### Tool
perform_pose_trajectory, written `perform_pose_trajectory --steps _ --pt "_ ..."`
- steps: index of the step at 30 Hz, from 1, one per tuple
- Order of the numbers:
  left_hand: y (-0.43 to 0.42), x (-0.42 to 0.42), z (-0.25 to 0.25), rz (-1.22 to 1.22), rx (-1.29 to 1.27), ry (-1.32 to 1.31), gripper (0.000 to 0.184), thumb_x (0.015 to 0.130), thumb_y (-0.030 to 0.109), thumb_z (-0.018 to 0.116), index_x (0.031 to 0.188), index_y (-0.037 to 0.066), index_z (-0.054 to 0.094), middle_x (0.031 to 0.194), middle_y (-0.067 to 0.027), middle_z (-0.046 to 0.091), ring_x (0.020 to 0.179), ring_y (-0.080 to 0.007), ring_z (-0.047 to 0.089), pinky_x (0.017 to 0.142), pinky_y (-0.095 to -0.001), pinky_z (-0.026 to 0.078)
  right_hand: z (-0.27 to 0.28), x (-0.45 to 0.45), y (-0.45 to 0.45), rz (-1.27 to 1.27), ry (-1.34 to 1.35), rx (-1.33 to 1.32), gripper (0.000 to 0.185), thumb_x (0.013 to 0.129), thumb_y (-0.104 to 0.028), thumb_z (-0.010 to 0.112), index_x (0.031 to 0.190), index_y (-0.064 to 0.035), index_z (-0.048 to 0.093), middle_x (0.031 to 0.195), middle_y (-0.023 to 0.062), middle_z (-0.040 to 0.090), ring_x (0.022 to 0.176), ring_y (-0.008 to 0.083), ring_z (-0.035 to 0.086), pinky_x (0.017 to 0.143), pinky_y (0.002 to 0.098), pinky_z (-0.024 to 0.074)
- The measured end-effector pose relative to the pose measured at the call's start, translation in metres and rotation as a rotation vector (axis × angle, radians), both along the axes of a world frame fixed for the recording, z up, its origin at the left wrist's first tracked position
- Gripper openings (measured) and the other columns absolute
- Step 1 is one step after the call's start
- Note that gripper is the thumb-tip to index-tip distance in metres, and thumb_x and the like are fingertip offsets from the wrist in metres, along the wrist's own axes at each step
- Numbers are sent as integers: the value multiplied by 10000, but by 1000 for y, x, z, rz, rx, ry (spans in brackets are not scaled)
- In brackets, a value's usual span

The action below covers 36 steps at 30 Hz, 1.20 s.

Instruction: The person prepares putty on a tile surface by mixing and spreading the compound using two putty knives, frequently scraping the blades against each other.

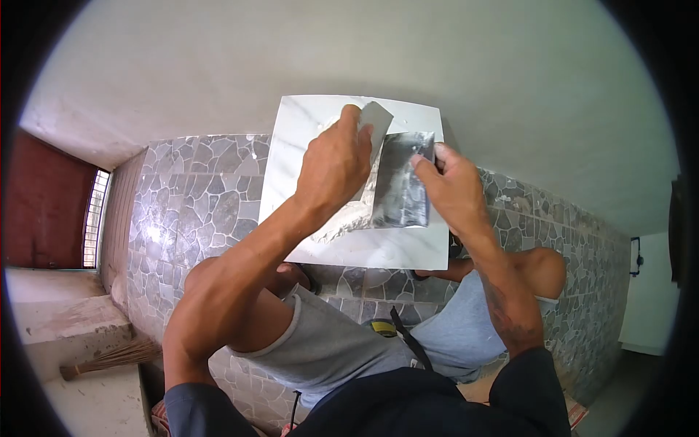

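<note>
A white marble-patterned board (400,251) lies in front of my knees, with a heap of white paste (342,223) on its middle. My left hand (333,164) is closed around a flat grey scraper (376,120), tilted over the paste. Between the thumb and fingers of my right hand (453,182) is the side edge of a dark rectangular scraper plate (403,182), smeared with white. The two scrapers are close together over the board; whether they touch I cannot tell.
Grey stone-patterned tiles (218,182) cover the floor, and a pale wall (364,51) rises just beyond the board. At the left are a dark red door (51,204) and a stick broom (109,358) on a ledge. My bent knees flank the board.
</note>
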<state>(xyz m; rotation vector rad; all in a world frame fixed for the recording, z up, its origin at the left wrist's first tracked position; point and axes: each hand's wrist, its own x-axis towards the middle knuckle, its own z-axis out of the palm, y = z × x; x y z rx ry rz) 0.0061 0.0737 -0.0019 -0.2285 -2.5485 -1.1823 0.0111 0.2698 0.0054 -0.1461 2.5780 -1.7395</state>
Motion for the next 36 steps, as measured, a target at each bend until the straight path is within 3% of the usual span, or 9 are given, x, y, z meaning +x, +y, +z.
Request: perform_pose_trajectory --steps 6,10,11,14,19,22,26,29,36 --pt "-17 -5 8 -32 2 -83 242 1017 193 565 1113 -15 485 822 -303 663 786 -496 655 676 -558 485 13 -7 35 -38 20 64 215 947 -198 657 939 16 660 639 -15 556 603 58 441 554 287 397" --pt "-32 -10 10 -170 55 -68 260 1004 222 633 1145 12 571 798 -265 662 668 -399 648 632 -455 501 4 -19 55 -15 86 43 202 965 -187 653 932 13 653 672 -20 567 621 50 437 555 283 387" --pt "-35 -10 10 -209 67 -19 254 997 204 660 1172 28 608 821 -232 684 655 -328 642 637 -404 504 5 -23 61 3 84 53 201 969 -186 654 955 15 662 690 -19 580 633 50 448 565 280 394" --pt "-43 -8 21 -286 103 -103 258 1009 169 663 1213 13 639 981 -156 738 844 -203 691 780 -362 544 18 -28 67 58 79 68 213 979 -184 655 1029 21 682 738 -16 617 667 47 480 599 271 417" --pt "-49 -7 29 -349 89 -142 278 1005 163 671 1237 13 644 987 -119 739 888 -175 684 802 -350 548 47 -31 62 201 50 70 255 989 -189 652 1140 14 687 796 -16 661 708 49 519 654 271 452" --pt "-51 -8 31 -375 62 -95 279 1006 170 673 1232 9 647 990 -104 738 892 -156 672 809 -342 548 48 -32 54 213 55 43 239 994 -193 646 1104 16 680 780 -5 654 713 54 516 655 283 455" --pt "-50 -7 27 -318 148 -25 239 996 230 689 1119 26 660 841 -111 690 750 -161 634 701 -322 512 29 -41 50 327 -53 248 221 991 -195 635 1032 21 653 730 69 621 686 116 506 656 321 453" --pt "-50 -3 35 -299 226 5 249 1004 223 683 1124 7 653 839 -74 683 776 -128 620 721 -307 511 19 -36 37 339 -14 377 221 987 -205 622 990 15 628 696 133 561 633 181 468 631 373 440" --pt "-61 -7 29 -211 366 -13 281 1029 261 655 1109 -8 648 808 -32 653 753 -91 580 689 -270 487 20 -27 35 268 -1 395 237 981 -209 625 967 27 607 677 131 552 618 183 460 615 377 432"
